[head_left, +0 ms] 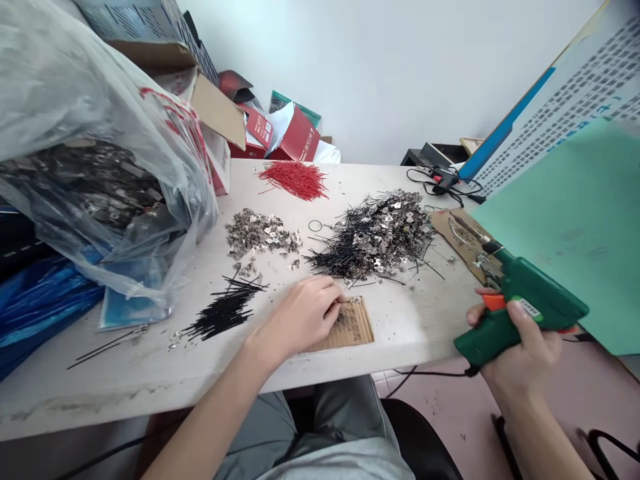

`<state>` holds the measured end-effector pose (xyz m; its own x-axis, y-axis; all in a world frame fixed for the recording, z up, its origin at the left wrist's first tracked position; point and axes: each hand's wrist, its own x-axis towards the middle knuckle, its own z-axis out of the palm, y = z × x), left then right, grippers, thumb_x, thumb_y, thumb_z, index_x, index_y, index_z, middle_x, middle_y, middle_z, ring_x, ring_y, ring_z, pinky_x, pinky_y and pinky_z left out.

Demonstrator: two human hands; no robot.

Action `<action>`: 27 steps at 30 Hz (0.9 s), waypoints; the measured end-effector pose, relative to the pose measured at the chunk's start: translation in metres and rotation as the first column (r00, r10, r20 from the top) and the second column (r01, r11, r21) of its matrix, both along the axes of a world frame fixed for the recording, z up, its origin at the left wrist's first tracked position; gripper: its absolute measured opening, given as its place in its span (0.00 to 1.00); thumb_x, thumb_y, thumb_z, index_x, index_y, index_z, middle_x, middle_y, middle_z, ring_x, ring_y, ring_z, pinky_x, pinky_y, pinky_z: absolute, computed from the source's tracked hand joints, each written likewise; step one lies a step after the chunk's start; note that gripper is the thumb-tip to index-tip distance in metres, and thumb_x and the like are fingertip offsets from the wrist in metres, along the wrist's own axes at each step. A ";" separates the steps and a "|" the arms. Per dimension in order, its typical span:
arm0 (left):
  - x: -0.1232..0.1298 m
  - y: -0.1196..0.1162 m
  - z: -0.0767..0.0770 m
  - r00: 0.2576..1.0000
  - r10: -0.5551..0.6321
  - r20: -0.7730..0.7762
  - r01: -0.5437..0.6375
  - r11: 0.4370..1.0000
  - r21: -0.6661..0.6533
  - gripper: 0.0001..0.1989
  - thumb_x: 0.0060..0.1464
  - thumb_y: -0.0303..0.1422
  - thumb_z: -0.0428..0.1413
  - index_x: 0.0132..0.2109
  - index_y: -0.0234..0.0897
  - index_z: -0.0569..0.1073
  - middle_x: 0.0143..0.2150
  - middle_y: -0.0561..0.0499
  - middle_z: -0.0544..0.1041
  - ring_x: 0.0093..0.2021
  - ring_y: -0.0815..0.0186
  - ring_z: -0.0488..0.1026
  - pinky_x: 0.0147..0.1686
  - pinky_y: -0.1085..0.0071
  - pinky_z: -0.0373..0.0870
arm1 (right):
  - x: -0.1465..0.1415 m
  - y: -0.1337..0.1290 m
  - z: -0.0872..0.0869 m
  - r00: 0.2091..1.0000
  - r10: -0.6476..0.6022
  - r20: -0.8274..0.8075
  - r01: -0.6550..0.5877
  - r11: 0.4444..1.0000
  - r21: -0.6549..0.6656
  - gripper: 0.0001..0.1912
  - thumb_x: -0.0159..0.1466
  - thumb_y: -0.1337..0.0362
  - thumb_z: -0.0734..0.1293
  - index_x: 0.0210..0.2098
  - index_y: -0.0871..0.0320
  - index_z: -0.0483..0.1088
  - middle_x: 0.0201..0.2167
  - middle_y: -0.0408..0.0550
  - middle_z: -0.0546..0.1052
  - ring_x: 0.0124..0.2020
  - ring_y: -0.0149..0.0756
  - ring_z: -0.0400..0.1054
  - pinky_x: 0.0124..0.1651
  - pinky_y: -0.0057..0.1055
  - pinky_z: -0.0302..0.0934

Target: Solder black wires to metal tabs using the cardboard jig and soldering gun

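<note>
My left hand (pixel 314 308) rests over a small piece of corrugated cardboard (pixel 363 328) near the table's front edge. Its fingers are pinched together, and what they hold is hidden; a tiny shiny metal bit (pixel 355 300) lies by the fingertips. In my right hand (pixel 525 350) is a green soldering gun (pixel 535 293) with an orange trigger, its metal tip pointing up and left above a cardboard strip (pixel 463 247). Beyond my left hand lies a heap of black wires with metal tabs (pixel 380 233). Loose black wires (pixel 225 307) are bunched to its left.
Small metal tabs (pixel 257 233) are piled mid-table, with red wires (pixel 295 179) behind. A clear plastic bag of metal parts (pixel 100 173) bulges at left. Green sheet (pixel 575 220) stands at right. The gun's cord (pixel 435 373) hangs past the table edge.
</note>
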<state>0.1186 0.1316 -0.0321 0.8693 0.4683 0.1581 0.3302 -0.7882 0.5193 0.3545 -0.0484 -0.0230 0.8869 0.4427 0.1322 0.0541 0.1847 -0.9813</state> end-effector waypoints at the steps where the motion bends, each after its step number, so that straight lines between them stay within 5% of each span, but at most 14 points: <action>1: -0.001 0.001 0.000 1.000 -0.001 0.001 0.001 1.000 -0.006 0.09 0.66 0.24 0.53 0.41 0.35 0.78 0.42 0.49 0.79 0.42 0.64 0.76 0.44 0.65 0.73 | 0.007 0.004 -0.002 1.000 -0.009 -0.021 0.009 1.000 0.014 0.13 0.57 0.59 0.76 0.41 0.50 0.75 0.40 0.46 0.79 0.27 0.38 0.66 0.36 0.41 0.61; 8: -0.006 0.001 0.008 1.000 0.012 0.025 -0.010 0.998 -0.057 0.05 0.65 0.26 0.55 0.41 0.38 0.75 0.40 0.52 0.79 0.40 0.66 0.75 0.40 0.69 0.73 | 0.037 0.009 -0.021 0.990 0.023 -0.136 -0.017 0.999 0.045 0.14 0.59 0.56 0.75 0.44 0.52 0.76 0.39 0.46 0.80 0.28 0.37 0.68 0.35 0.37 0.61; 15: 0.000 0.019 0.043 0.960 0.137 0.242 -0.119 0.989 -0.086 0.02 0.65 0.28 0.57 0.42 0.39 0.74 0.38 0.55 0.79 0.37 0.70 0.75 0.40 0.72 0.74 | 0.045 0.017 -0.033 0.987 -0.016 -0.161 0.036 0.992 0.124 0.23 0.57 0.53 0.77 0.46 0.60 0.75 0.37 0.52 0.81 0.24 0.36 0.69 0.27 0.33 0.62; 20: 0.046 0.047 0.066 0.936 0.164 0.312 -0.212 0.969 0.128 0.03 0.64 0.29 0.57 0.45 0.38 0.74 0.39 0.53 0.79 0.38 0.67 0.75 0.43 0.67 0.72 | 0.044 0.018 -0.031 0.982 -0.028 -0.187 0.058 0.986 0.155 0.22 0.55 0.54 0.78 0.43 0.60 0.75 0.36 0.50 0.80 0.24 0.36 0.70 0.27 0.33 0.66; 24: 0.092 0.066 0.059 0.966 0.110 0.235 -0.157 0.969 0.191 0.07 0.62 0.25 0.58 0.46 0.36 0.74 0.39 0.50 0.81 0.41 0.63 0.76 0.47 0.63 0.72 | 0.043 0.017 -0.030 0.978 -0.017 -0.209 0.054 0.983 0.173 0.21 0.54 0.55 0.79 0.40 0.61 0.74 0.33 0.49 0.80 0.23 0.35 0.70 0.28 0.32 0.67; 27: 0.097 0.078 0.054 0.973 0.078 0.219 -0.120 0.975 0.185 0.11 0.61 0.25 0.59 0.51 0.35 0.73 0.41 0.50 0.81 0.44 0.63 0.76 0.50 0.62 0.72 | 0.045 0.017 -0.032 0.980 0.009 -0.199 0.026 0.985 0.171 0.20 0.56 0.56 0.78 0.43 0.60 0.74 0.35 0.48 0.80 0.23 0.34 0.70 0.27 0.31 0.67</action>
